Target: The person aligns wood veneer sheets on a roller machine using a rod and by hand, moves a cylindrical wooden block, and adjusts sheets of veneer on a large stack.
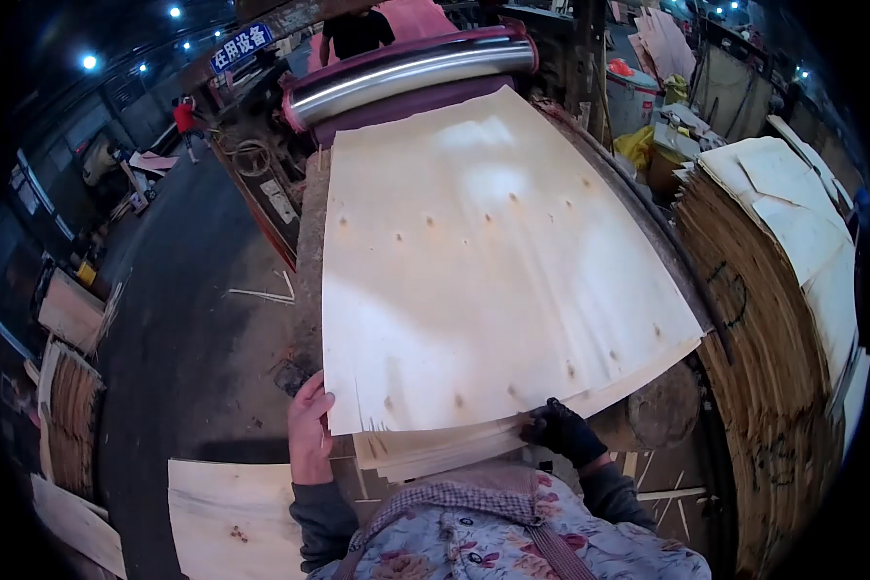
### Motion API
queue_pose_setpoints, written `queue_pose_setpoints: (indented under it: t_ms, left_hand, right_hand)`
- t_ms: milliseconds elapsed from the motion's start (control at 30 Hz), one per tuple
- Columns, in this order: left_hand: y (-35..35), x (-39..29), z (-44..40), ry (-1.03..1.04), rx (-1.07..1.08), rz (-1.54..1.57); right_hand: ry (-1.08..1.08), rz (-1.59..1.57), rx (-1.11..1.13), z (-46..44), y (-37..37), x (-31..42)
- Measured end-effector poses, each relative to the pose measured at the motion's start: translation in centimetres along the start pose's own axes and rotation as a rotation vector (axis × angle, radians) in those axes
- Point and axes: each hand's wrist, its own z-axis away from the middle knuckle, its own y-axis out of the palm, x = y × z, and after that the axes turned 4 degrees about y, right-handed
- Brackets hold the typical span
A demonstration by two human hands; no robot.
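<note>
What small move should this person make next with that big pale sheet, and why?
I'd probably ease the top sheet slightly forward, toward the shiny roller. Its far edge lies close to the roller, the left hand holds its near left corner, and the gloved right hand is at the near edge, so both seem well placed to guide it.

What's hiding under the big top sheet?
Beneath the top sheet, more pale sheets poke out at the near edge. It covers the rest, so how many there are, and what lies farther back, can't be seen.
</note>
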Motion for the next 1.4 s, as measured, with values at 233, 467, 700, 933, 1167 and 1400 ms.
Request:
queue_pose_setpoints:
  t_ms: [233, 467, 700, 933, 1167, 1400]
  left_hand:
    - [1.3, -1.4, -0.2, -0.006, -0.003, 0.02]
    - [-2.0, 1.1, -1.1, -0.039, -0.18, -0.046]
    - [-10.4, 12.9, 0.3, -0.105, -0.238, -0.853]
    - [-4.6, 17.5, 4.2, -0.052, -0.168, -1.402]
    - [-5.6, 18.3, 3.9, 0.047, -0.226, -1.217]
    - [-8.9, 19.8, 2.1, -0.074, -0.3, -1.188]
  right_hand:
    - [0.01, 0.103, -0.074, -0.6, 1.4, 0.3]
    - [-0.214, 0.529, -0.07, -1.5, 3.7, 2.6]
    - [-0.298, 0.401, 0.037, -9.6, 5.2, 6.3]
    - [-0.252, 0.29, 0.004, -16.0, 6.4, 8.7]
    - [-0.179, 0.259, 0.005, -22.5, 8.1, 10.6]
    - [-0.103, 0.247, 0.189, -24.2, 10.8, 10.7]
